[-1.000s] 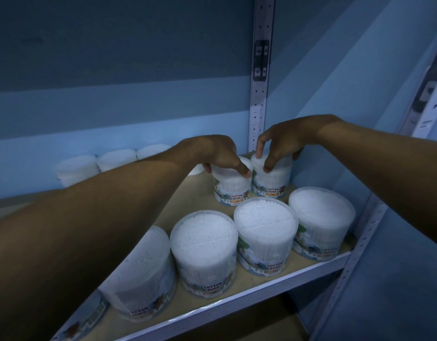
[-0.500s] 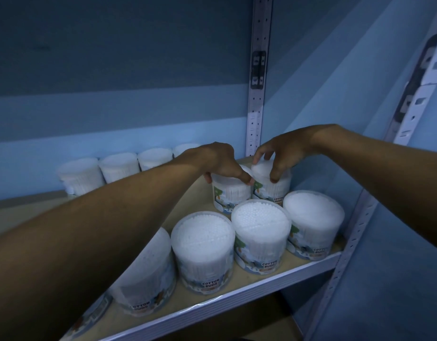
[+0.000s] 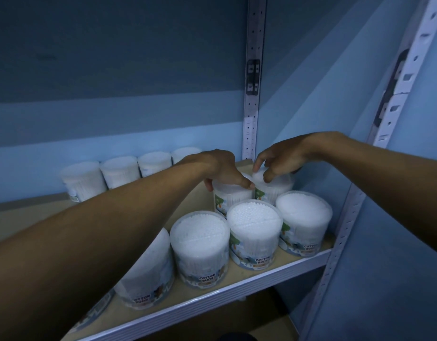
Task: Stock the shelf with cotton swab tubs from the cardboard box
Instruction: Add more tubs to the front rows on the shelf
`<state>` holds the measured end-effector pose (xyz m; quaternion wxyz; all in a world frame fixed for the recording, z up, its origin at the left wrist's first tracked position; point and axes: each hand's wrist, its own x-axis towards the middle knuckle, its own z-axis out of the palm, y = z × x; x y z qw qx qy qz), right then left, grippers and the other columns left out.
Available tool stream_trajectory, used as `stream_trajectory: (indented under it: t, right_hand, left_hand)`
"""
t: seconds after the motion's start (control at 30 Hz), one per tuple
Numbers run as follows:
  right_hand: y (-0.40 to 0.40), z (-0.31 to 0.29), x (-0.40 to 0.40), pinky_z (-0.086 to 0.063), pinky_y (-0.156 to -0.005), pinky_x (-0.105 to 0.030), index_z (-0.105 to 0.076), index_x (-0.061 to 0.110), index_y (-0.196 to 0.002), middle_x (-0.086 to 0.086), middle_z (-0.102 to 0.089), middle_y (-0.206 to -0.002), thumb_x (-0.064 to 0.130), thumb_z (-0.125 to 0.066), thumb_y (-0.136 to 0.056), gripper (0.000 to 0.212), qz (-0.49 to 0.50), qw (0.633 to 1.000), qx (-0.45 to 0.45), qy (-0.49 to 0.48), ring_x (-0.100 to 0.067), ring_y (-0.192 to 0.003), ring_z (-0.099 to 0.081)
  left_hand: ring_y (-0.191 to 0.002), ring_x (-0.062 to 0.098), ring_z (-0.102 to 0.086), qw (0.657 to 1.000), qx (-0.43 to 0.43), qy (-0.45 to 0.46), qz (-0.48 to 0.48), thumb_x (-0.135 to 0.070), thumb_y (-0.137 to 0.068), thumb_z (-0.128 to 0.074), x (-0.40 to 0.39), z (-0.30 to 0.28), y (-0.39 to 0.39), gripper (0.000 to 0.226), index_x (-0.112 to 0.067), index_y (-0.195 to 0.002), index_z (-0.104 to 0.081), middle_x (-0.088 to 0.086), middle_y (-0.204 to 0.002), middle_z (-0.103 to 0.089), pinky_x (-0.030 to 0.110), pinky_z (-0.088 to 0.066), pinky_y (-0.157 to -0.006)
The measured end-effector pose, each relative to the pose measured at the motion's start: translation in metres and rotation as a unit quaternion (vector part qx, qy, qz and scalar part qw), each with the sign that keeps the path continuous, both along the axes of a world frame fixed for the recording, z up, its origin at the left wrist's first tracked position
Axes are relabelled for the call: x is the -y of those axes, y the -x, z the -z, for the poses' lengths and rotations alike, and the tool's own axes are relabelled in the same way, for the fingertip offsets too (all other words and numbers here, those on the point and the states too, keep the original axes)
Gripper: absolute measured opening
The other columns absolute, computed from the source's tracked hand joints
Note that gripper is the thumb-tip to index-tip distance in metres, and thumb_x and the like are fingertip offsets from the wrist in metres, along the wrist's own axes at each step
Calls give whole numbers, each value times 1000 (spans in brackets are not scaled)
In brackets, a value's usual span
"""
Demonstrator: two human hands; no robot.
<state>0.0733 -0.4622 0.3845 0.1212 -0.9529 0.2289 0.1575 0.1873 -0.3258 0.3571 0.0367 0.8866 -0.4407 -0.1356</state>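
The left forearm crosses the front of the pale wooden shelf with a white metal edge (image 3: 249, 281), hiding most of 1 front tub (image 3: 148, 274) and nearly all of another at the bottom-left corner, where only a sliver of label shows. The cardboard box is out of sight. The left hand (image 3: 219, 168) curls its fingers over the lid of a clear round plastic tub packed with white cotton swabs (image 3: 231, 196) in the second row; the right hand (image 3: 279, 159) pinches the lid rim of the neighbouring tub (image 3: 274, 190), the 2 tubs touching. In front stand 3 more tubs (image 3: 253, 232), their labels showing green trees and the words "COTTON BUDS"; smaller print is unreadable. 4 dim tubs (image 3: 119, 168) line the blue back wall.
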Motion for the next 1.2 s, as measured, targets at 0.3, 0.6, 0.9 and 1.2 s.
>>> stream_trajectory:
  t: [0.3, 0.6, 0.9, 1.2]
  right_hand:
    - [10, -2, -5, -50, -102, -37, -56, 45, -127, 6, -47, -135, 32, -64, -86, 44, -1, 1000, -2, -4, -20, -124, -49]
    - [16, -2, -7, -49, -102, -37, -54, 44, -130, 3, -43, -143, 31, -64, -87, 46, 5, 1000, -7, -15, -24, -131, -46]
    - [10, -1, -7, -42, -110, -44, -53, 44, -130, 5, -45, -143, 44, -64, -89, 43, 3, 1000, 7, 15, -23, -133, -47]
    - [-33, 6, -23, -38, -103, -30, -52, 39, -131, 6, -51, -141, 54, -57, -90, 44, -60, 992, 72, 89, -18, -127, -49]
  left_hand:
    - [-78, 25, -74, 1000, -5, -9, 1, -68, -76, -67, -7, -4, 11, 76, -13, -127, -55, 3, -122, -56, 30, -60, -76]
    - [-79, 23, -74, 1000, -15, -13, 4, -67, -76, -69, -13, -6, 16, 80, -12, -131, -53, 4, -122, -58, 28, -60, -75]
    - [-86, 20, -69, 1000, -1, 17, 6, -66, -81, -62, -25, -8, 15, 70, -16, -129, -55, 2, -124, -58, 28, -59, -77]
    - [-125, 25, -52, 992, 127, -2, -6, -54, -95, -47, -71, -6, -37, 58, -18, -139, -49, 5, -139, -52, 36, -44, -101]
